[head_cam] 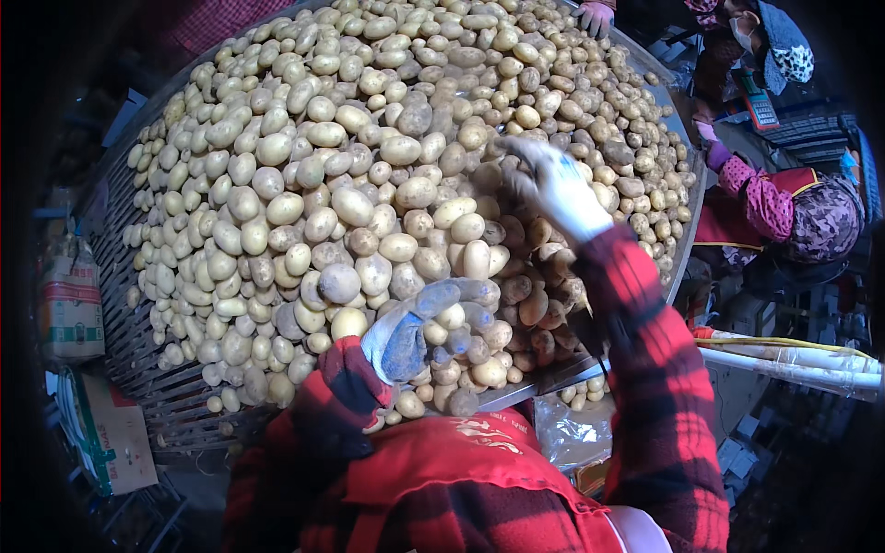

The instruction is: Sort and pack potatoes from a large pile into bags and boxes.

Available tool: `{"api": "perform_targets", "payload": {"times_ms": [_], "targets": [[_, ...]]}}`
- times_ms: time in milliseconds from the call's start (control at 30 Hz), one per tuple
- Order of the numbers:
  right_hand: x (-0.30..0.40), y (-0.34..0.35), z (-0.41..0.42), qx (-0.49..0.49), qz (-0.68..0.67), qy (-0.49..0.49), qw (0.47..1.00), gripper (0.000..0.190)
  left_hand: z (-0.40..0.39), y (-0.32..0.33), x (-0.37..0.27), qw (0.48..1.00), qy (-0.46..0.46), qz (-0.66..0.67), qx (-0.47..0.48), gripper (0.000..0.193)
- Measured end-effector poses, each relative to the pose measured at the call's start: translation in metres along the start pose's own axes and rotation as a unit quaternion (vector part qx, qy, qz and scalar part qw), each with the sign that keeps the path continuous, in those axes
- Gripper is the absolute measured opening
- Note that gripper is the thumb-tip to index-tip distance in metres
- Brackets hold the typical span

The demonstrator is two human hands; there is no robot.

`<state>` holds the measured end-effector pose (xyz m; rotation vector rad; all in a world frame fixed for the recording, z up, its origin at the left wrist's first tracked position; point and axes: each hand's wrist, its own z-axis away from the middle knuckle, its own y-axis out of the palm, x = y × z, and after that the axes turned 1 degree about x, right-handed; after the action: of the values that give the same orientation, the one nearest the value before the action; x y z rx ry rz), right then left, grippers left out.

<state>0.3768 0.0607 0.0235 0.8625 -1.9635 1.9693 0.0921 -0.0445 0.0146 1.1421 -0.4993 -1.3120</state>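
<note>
A large heap of potatoes (352, 207) covers a slatted table. My left hand (429, 325), in a grey and blue work glove, lies at the near edge of the heap with its fingers around a pale potato (451, 316); other small potatoes touch the fingers. Farther up and to the right, my right hand (546, 180) in a white glove reaches over the heap. Its fingertips are blurred, beside potatoes, and whether they grip one cannot be told. Darker, soil-covered potatoes (534, 306) lie below the right hand. A clear plastic bag (577, 432) with potatoes at its top is below the table's metal edge.
Co-workers stand at the right (781, 207) and upper right; another gloved hand (594, 17) rests at the heap's far edge. White pipes (795, 363) jut in at right. A cardboard box (117, 435) and a printed bag (71, 304) stand left of the slatted tabletop (173, 387).
</note>
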Motion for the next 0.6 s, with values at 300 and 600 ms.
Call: {"api": "perform_targets", "payload": {"times_ms": [300, 600], "targets": [[-0.052, 0.045, -0.024, -0.001, 0.102, 0.049, 0.994, 0.038, 0.009, -0.034, 0.01, 0.975, 0.042, 0.215, -0.023, 0.033], [0.084, 0.002, 0.058, 0.077, -0.287, 0.084, 0.951, 0.042, 0.004, -0.018, 0.01, 0.962, 0.081, 0.241, -0.098, 0.029]]}}
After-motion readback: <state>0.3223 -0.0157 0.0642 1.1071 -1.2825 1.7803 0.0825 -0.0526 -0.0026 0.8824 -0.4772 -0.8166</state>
